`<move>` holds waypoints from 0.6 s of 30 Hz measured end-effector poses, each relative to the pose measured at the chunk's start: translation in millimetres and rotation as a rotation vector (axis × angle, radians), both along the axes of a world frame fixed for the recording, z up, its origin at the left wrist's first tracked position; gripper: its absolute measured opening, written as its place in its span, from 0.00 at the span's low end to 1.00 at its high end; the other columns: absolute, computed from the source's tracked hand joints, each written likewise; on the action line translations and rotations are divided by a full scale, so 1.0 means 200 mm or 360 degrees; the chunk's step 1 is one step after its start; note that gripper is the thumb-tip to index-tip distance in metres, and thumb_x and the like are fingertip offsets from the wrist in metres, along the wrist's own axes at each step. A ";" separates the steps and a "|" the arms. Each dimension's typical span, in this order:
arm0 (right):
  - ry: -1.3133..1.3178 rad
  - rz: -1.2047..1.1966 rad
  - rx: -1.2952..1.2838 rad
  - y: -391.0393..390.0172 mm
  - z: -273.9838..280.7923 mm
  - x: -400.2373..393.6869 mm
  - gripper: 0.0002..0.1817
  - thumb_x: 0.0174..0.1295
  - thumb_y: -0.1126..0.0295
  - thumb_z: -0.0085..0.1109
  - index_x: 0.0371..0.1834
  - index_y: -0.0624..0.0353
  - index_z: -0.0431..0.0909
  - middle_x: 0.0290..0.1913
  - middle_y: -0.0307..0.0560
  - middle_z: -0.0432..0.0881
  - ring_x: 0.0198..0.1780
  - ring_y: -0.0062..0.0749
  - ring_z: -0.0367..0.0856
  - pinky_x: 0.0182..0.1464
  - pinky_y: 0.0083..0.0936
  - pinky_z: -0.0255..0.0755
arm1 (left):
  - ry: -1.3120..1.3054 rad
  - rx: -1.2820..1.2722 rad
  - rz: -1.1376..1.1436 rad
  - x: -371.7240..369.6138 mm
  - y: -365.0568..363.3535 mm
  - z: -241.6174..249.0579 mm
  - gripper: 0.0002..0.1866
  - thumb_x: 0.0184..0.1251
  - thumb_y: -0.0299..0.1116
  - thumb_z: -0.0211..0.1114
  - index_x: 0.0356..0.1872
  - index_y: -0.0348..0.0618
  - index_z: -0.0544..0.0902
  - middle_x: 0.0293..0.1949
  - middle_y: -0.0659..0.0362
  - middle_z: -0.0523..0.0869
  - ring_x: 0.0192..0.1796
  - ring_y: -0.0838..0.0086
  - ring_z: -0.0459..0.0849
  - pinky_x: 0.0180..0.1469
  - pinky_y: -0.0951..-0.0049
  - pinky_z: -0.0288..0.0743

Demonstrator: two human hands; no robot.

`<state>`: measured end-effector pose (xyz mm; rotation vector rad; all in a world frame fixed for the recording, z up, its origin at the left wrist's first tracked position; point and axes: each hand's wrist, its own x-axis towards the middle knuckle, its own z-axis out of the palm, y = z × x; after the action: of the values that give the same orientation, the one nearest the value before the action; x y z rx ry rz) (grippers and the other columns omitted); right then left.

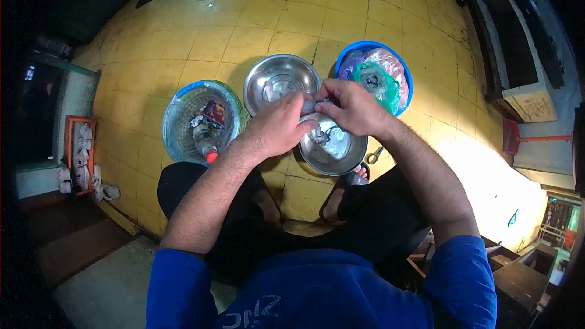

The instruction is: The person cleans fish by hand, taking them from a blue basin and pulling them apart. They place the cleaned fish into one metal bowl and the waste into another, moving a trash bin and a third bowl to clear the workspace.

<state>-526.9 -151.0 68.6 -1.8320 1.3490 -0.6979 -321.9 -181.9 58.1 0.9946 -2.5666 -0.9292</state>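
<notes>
Both hands meet over two steel bowls. My left hand pinches a small, grey, soft-looking piece between thumb and fingers. From the other side my right hand closes on the same piece; its exact kind cannot be made out. Beneath the hands, the nearer steel bowl holds dark grey scraps and something whitish. The farther steel bowl stands just beyond my left hand, with pale contents at its bottom. My fingers partly hide both bowls.
Left stands a lined plastic basket with a red-capped bottle and wrappers inside. A blue basin holds plastic bags at the right. Scissors lie by my foot. Shoes fill an orange rack at far left.
</notes>
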 end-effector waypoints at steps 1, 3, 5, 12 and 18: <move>-0.0001 0.0005 0.0000 0.00 0.00 0.00 0.07 0.60 0.71 0.65 0.38 0.62 0.79 0.31 0.47 0.81 0.35 0.30 0.82 0.38 0.31 0.74 | -0.0047 0.0110 -0.0022 0.00 0.01 0.02 0.15 0.70 0.31 0.58 0.53 0.35 0.71 0.46 0.41 0.81 0.51 0.46 0.81 0.52 0.51 0.76; 0.0126 0.0177 -0.0092 0.00 0.01 -0.02 0.06 0.59 0.72 0.64 0.36 0.62 0.79 0.28 0.49 0.81 0.32 0.34 0.82 0.36 0.32 0.73 | -0.0145 0.0076 -0.0015 0.00 0.00 0.02 0.15 0.71 0.33 0.58 0.52 0.35 0.71 0.44 0.41 0.82 0.50 0.45 0.82 0.51 0.51 0.75; 0.0146 0.0163 -0.0084 0.00 0.04 -0.05 0.06 0.58 0.73 0.64 0.35 0.62 0.78 0.27 0.49 0.80 0.31 0.34 0.81 0.35 0.32 0.73 | -0.0240 0.0041 -0.0014 0.02 -0.01 0.00 0.15 0.71 0.34 0.58 0.52 0.35 0.71 0.42 0.42 0.83 0.49 0.45 0.82 0.51 0.51 0.75; 0.0167 0.0216 0.0115 0.00 0.04 -0.23 0.05 0.56 0.74 0.63 0.32 0.62 0.78 0.26 0.49 0.80 0.30 0.32 0.80 0.34 0.30 0.71 | 0.0066 0.0029 -0.0077 0.07 -0.05 -0.05 0.17 0.71 0.34 0.60 0.52 0.35 0.68 0.48 0.42 0.79 0.54 0.47 0.80 0.54 0.55 0.74; 0.0651 0.0345 0.0241 -0.02 -0.05 -0.28 0.06 0.54 0.72 0.63 0.33 0.60 0.79 0.30 0.50 0.84 0.33 0.39 0.83 0.36 0.35 0.74 | 0.0142 -0.0130 -0.0011 0.09 -0.07 -0.06 0.17 0.68 0.31 0.63 0.52 0.37 0.68 0.49 0.44 0.79 0.55 0.49 0.80 0.54 0.56 0.75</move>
<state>-582.9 -155.0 58.0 -2.0262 1.3806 -0.1050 -304.5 -195.6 46.4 0.9019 -2.5136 -0.8434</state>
